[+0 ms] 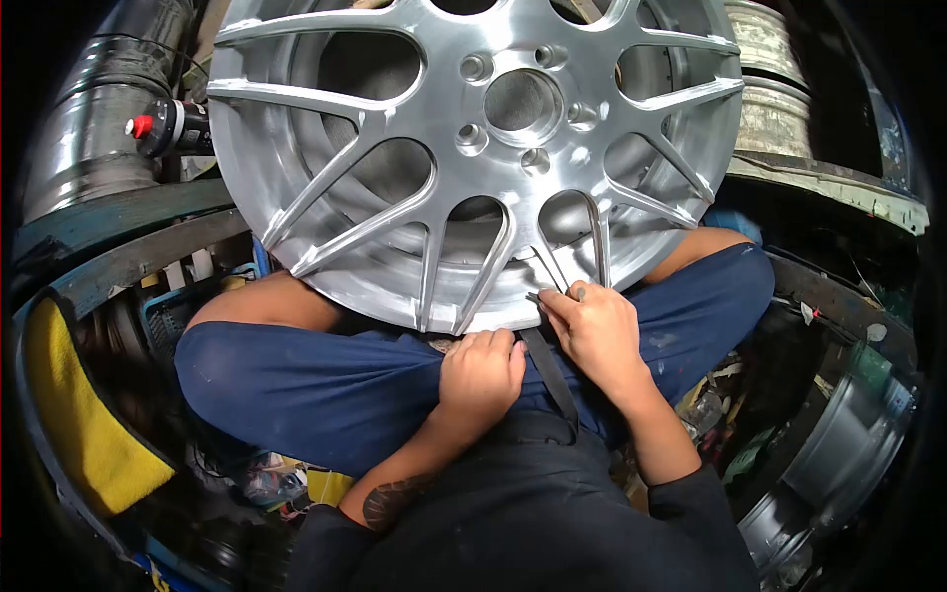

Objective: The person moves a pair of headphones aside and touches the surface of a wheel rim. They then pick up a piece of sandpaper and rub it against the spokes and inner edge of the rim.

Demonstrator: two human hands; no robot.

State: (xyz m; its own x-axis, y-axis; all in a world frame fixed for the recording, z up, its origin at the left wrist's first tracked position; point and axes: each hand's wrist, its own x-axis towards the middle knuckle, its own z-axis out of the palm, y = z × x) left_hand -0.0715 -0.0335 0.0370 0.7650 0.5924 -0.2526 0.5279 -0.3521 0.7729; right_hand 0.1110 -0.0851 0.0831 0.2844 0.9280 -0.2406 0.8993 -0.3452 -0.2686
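A bare-metal alloy wheel [508,229], with paired spokes and several bolt holes around a centre bore, leans over my crossed legs. My left hand [480,380] is closed at its near edge, fingers curled against the lip. Just right of it, my right hand [595,331] pinches a small dark piece, like a folded abrasive strip, against the base of a spoke. A narrow dark strip [552,373] hangs from under the lip between my hands and trails onto my lap. Bright smooth patches show on the spokes and the outer lip.
A black bottle with a red cap [176,128] stands at the left beside a metal barrel [94,123]. Yellow cloth [89,409] hangs at the lower left. More wheels [769,113] are stacked at the upper right, and another rim [838,444] lies low on the right.
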